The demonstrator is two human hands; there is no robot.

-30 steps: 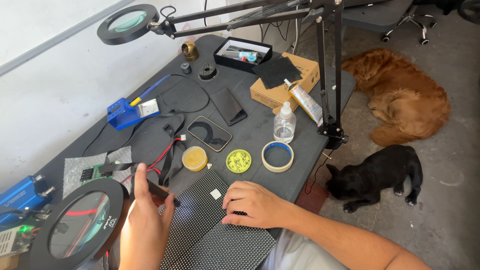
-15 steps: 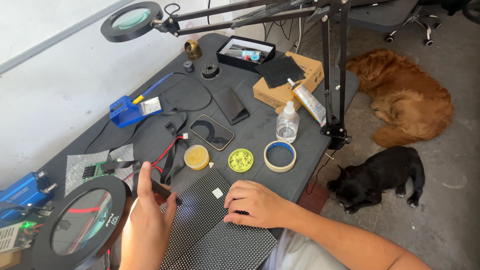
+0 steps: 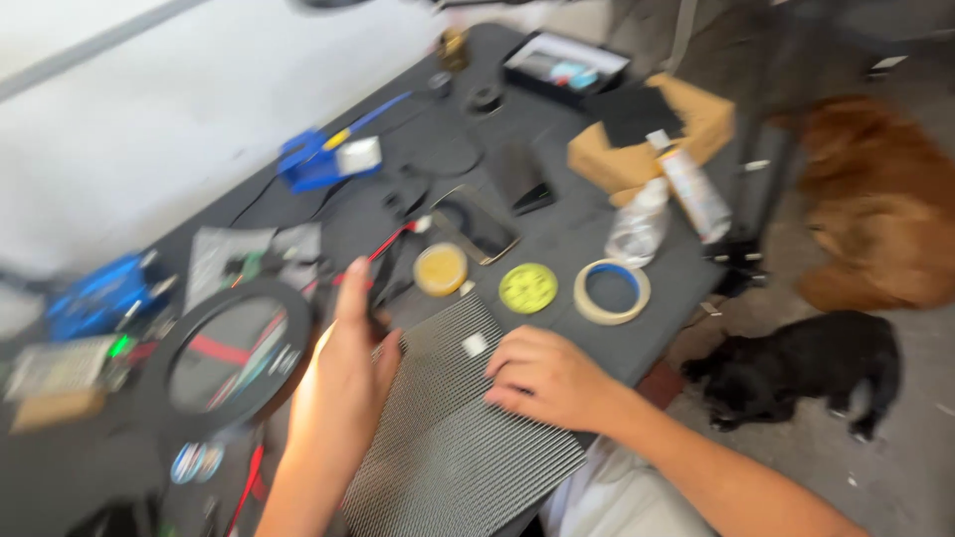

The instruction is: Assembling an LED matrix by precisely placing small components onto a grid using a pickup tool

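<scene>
The view is shifted downward and blurred since the earlier frame, while the grid panel (image 3: 453, 428) on the tabletop (image 3: 567, 234) is pinned under the flat-spread right hand (image 3: 547, 378), and the left hand (image 3: 343, 373) is curled around a small dark tool (image 3: 378, 298).

Matt black panel under my hands, on a dull dark bench.

The panel (image 3: 448, 438) under my right hand (image 3: 547, 378) looks like hard plastic, its face rough with fine rows of dots and barely shining; my left hand (image 3: 343, 368) rests at its edge. The table (image 3: 567, 239) has a matt, dark, smooth top. The tape roll (image 3: 611, 291) looks papery and dull, the bottle (image 3: 637, 224) clear glossy plastic, the box (image 3: 686, 124) plain brown cardboard. The phone (image 3: 477, 224) has a glossy glass face. The magnifier (image 3: 234, 348) lens gleams in a matt black ring.
</scene>
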